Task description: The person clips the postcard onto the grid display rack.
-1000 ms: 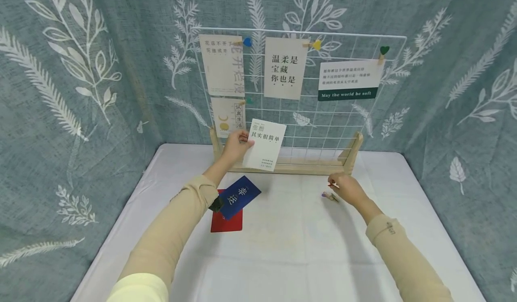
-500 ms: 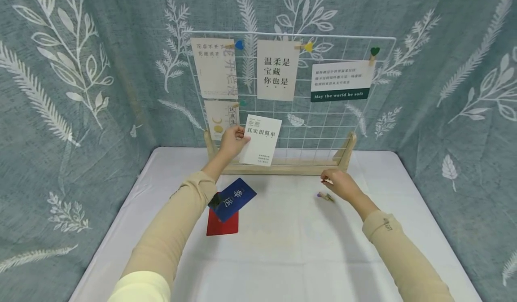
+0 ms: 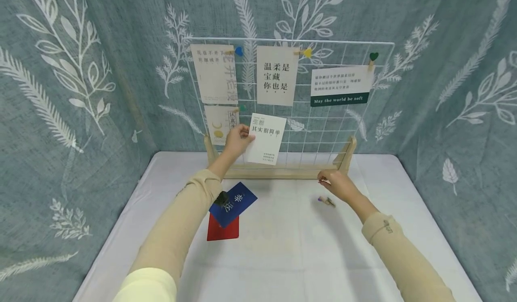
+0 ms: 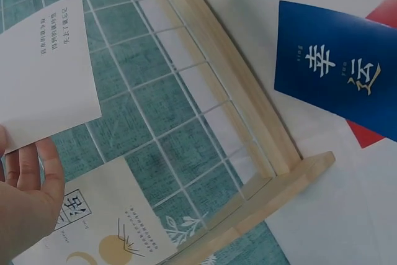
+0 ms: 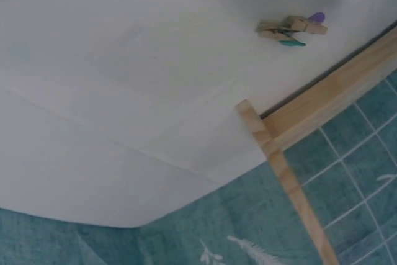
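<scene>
The left arm reaches forward to the white wire grid panel in its wooden stand [image 3: 323, 127], which stands at the back of the white-covered desk [image 3: 291, 248]. The left hand [image 3: 236, 141] pinches the left edge of a white rectangular card with black characters [image 3: 266, 138], its grip closed on the card, holding it upright against the lower grid. The right hand [image 3: 337, 184] hovers low over the desk near the stand's right foot, fingers curled; whether its grip holds anything cannot be told. Small wooden clothespins [image 3: 326, 200] lie just beside it. Since a second ago, the card has risen slightly and the right hand has lifted off the clothespins.
</scene>
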`<act>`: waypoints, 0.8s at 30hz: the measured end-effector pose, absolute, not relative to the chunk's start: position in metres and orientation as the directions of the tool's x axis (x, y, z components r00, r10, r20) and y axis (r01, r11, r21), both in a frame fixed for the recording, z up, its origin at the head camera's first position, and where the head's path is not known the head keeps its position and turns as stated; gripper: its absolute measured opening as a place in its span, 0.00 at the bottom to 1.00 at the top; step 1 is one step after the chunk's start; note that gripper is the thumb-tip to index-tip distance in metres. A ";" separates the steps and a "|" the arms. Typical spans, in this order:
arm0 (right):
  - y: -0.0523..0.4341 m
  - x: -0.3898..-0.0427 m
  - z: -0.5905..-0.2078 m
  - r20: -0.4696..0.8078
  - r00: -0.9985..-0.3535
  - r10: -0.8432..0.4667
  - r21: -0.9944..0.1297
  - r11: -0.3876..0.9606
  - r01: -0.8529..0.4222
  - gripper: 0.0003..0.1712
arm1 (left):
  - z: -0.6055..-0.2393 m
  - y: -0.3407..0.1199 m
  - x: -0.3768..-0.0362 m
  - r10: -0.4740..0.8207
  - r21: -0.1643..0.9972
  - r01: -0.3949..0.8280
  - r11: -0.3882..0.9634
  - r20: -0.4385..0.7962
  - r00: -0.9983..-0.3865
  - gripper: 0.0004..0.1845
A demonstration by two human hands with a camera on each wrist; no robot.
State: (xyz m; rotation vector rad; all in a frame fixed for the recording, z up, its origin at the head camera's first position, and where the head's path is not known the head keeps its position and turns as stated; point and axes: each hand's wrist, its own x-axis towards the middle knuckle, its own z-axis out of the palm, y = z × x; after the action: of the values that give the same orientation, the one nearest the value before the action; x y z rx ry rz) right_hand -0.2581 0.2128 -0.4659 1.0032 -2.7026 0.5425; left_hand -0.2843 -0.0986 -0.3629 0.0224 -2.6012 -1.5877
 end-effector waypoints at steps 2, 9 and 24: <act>0.211 -0.259 -0.465 0.323 -0.740 -0.590 -0.265 0.695 -0.669 0.05 | -0.362 -0.099 -0.287 -0.057 0.888 0.050 0.458 0.086 -0.995 0.14; 0.203 -0.260 -0.468 0.359 -0.706 -0.611 -0.228 0.676 -0.701 0.05 | -0.364 -0.099 -0.289 -0.062 0.893 0.063 0.445 0.101 -0.993 0.14; 0.183 -0.260 -0.459 0.422 -0.701 -0.576 -0.294 0.644 -0.706 0.07 | -0.364 -0.090 -0.289 -0.070 0.906 0.031 0.423 0.067 -0.995 0.13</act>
State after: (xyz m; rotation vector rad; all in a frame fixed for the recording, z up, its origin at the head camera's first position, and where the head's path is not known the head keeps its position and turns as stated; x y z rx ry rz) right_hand -0.2595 0.1827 -0.4586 1.0307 -2.5759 0.6410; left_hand -0.2895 -0.0901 -0.3643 0.0350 -2.5693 -1.6391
